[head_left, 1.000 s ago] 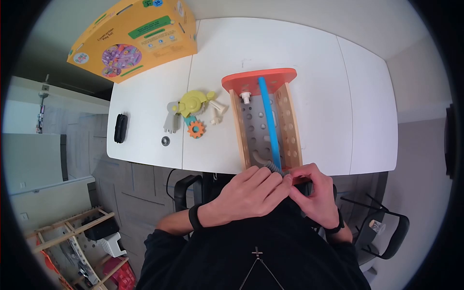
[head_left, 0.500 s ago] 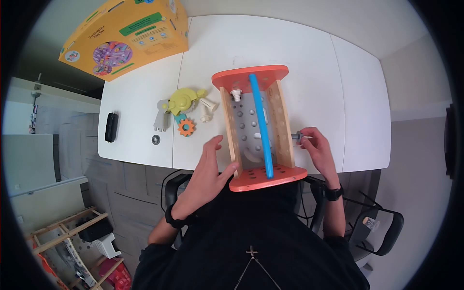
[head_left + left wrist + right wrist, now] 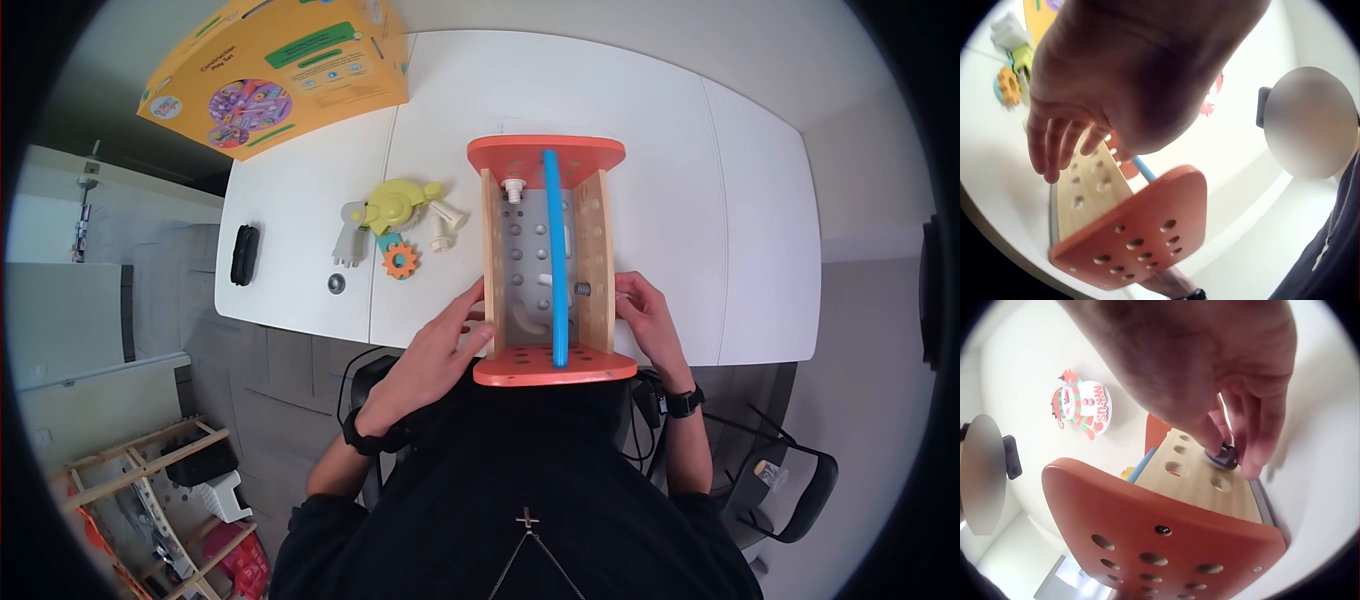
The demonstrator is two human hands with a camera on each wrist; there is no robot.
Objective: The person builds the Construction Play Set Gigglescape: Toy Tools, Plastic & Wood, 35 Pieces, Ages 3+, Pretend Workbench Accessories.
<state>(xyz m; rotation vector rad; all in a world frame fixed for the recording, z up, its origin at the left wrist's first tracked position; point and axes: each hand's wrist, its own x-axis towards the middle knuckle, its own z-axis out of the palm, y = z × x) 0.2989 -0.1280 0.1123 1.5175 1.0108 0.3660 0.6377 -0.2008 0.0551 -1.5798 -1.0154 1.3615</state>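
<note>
A wooden toy toolbox (image 3: 597,250) with red end panels (image 3: 1166,531) and a blue bar (image 3: 556,250) stands at the table's front edge. My left hand (image 3: 432,350) rests at its left side panel, fingers loosely extended along the wood. On the other side, my right hand (image 3: 652,325) pinches the head of a grey toy bolt (image 3: 1221,457) against the right panel. The bolt's threaded end (image 3: 583,289) sticks through a hole into the box. A white bolt (image 3: 513,190) sits inside near the far end.
Left of the toolbox lie a yellow-green toy saw (image 3: 395,205), an orange gear (image 3: 400,260), cream pegs (image 3: 442,235) and a grey ring (image 3: 337,284). A black case (image 3: 244,255) is farther left. Behind stands a yellow carton (image 3: 290,85).
My hands have parted from the toolbox's near end, left to the left panel, right to the right one. The grey bolt went from outside the right panel into its hole.
</note>
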